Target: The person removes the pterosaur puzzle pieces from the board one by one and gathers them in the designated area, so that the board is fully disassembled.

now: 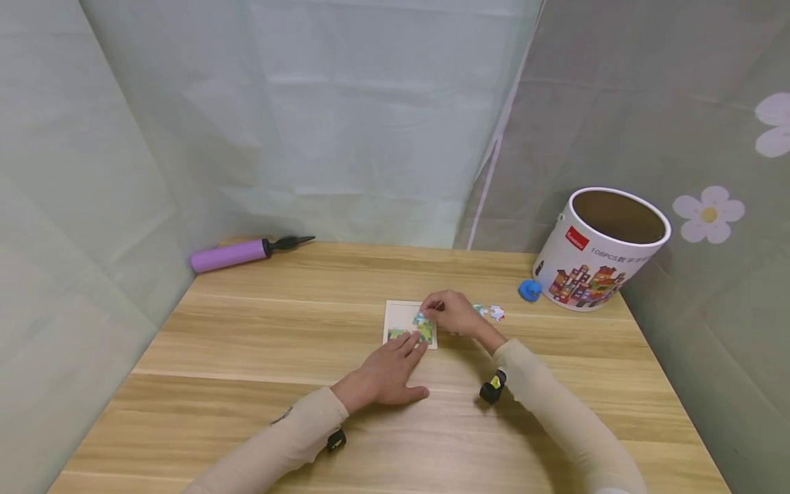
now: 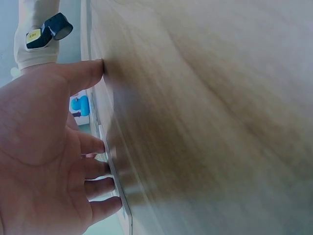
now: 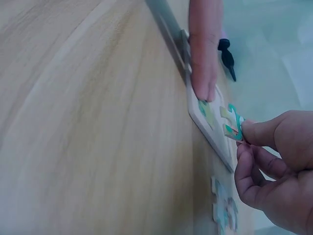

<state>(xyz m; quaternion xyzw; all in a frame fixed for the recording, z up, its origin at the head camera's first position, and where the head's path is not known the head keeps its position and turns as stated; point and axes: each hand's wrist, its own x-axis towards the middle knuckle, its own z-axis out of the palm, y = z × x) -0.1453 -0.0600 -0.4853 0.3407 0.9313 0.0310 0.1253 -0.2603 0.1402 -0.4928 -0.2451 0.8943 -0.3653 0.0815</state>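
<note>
A small white puzzle tray (image 1: 398, 315) lies on the wooden table, with a few green pieces (image 1: 396, 333) set along its near side. My left hand (image 1: 390, 370) rests its outstretched fingertips on the tray's near edge and pieces, the thumb spread on the table. Between thumb and fingers, my right hand (image 3: 276, 161) pinches a jigsaw piece (image 3: 232, 122) with green, white and red print. In the right wrist view that piece is tilted just above the tray. Loose jigsaw pieces (image 1: 496, 313) lie right of the tray, partly hidden behind the right hand in the head view.
At the back right stands a large white printed bucket (image 1: 592, 274), a small blue toy (image 1: 529, 290) beside its base. A purple hand pump (image 1: 228, 256) with a black nozzle lies at the back left. Curtains (image 1: 382, 123) hang behind the table.
</note>
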